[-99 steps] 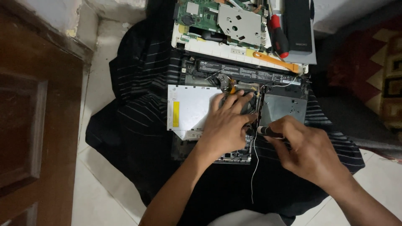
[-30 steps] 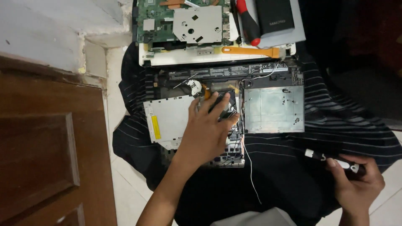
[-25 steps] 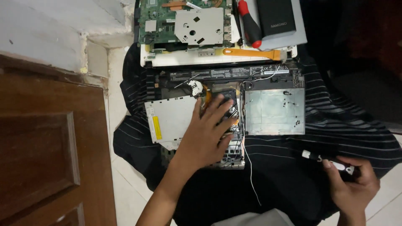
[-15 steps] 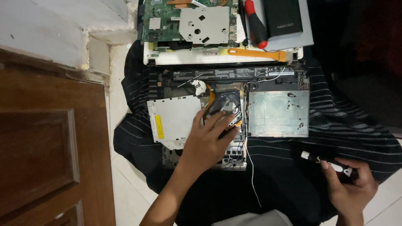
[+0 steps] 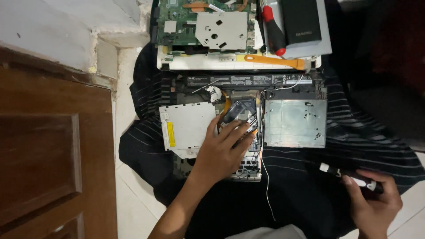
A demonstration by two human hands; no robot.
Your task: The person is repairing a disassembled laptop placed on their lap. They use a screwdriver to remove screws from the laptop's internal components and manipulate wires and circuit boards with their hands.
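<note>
Laptop chassis [image 5: 248, 82] lies opened on a dark striped cloth [image 5: 354, 132] on the floor, with its cover off. Left hand [image 5: 223, 150] rests flat, fingers spread, on the central part [image 5: 241, 113] between the silver drive [image 5: 188, 128] and the metal plate [image 5: 294, 124]; it grips nothing. Right hand [image 5: 374, 206], well apart at lower right, is closed round a black-and-white tool [image 5: 349, 175], probably a screwdriver, though the tip is unclear. A circuit board [image 5: 203, 22] lies removed above, beside a red screwdriver [image 5: 274, 31] and an orange pry tool [image 5: 274, 62]. Judgement: disassembly well advanced; drive, plate and central part remain seated.

Wooden door [image 5: 48, 150], red-handled screwdriver [image 5: 273, 31]
</note>
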